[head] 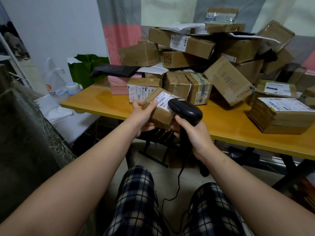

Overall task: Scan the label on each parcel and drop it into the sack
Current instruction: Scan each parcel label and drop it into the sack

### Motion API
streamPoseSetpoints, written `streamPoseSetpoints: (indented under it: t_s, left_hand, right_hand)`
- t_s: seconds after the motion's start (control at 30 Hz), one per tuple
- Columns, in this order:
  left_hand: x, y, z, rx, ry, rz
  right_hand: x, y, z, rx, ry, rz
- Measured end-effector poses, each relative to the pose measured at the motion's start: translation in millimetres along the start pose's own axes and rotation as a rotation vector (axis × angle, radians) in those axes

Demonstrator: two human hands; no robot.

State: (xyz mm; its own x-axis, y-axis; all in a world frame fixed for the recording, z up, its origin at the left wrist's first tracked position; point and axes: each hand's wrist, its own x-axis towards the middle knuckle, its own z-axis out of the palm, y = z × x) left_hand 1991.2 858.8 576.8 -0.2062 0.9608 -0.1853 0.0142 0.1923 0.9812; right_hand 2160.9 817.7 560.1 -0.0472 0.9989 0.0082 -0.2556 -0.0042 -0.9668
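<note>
1. The left hand [142, 116] grips the left end of a small brown parcel [161, 116]. Its thumb lies on top and its fingers are curled underneath.
2. The parcel is held tilted in the air, between the two hands and over the near edge of the bench [109, 106].
3. The right hand [196, 136] is closed round the handle of a black scanner [185, 110], just right of the parcel.
4. The scanner's head sits over the right part of the white label [162, 99] on top of the parcel and hides that part. The left part of the label is visible beside the left thumb.
5. A black cable [177, 186] hangs from the scanner handle, below the right hand, and runs down between the knees in plaid trousers [136, 201].
6. Beyond both hands, a tall pile [201, 48] of brown boxes fills the bench, many of them tilted and leaning on each other.
7. Just behind the held parcel stands a box with red handwriting [136, 92], close enough that the two overlap in view.
8. A pink box [117, 86] with a black pouch [114, 69] on top sits beyond the left hand.
9. To the right of the right hand lies a flat, taped stack [279, 118] with a label on top, and a large box [228, 80] tips on one edge.
10. Well to the left of the left hand, a dark woven sack [25, 133] stands on the floor beside the bench.
11. Past the sack are a white plastic bag [52, 79], a green bag [85, 68] and a small blue-and-white bottle [73, 87].
</note>
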Motion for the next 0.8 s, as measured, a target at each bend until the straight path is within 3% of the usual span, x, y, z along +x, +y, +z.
streamPoseSetpoints:
  t_s: [0.1, 0.2, 0.33, 0.47, 0.6, 0.8]
  left_hand:
    - [2, 1, 5, -0.062, 0.068, 0.063]
    - [9, 1, -2, -0.116, 0.065, 0.299]
    - [8, 7, -17, 0.165, 0.043, 0.555]
    - [7, 5, -18, 0.379, -0.007, 0.561]
    - [12, -2, -12, 0.412, -0.111, 0.556]
    - [21, -2, -10, 0.408, -0.111, 0.553]
  right_hand:
    - [-5, 7, 0, 0.005, -0.02, -0.012]
    - [-3, 2, -4, -0.215, 0.003, -0.142]
    - [1, -10, -13, -0.459, 0.047, -0.264]
    - [-1, -14, -13, -0.526, 0.046, -0.266]
    - [-6, -10, -11, -0.543, 0.034, -0.289]
    - [-13, -4, -12, -0.543, 0.034, -0.275]
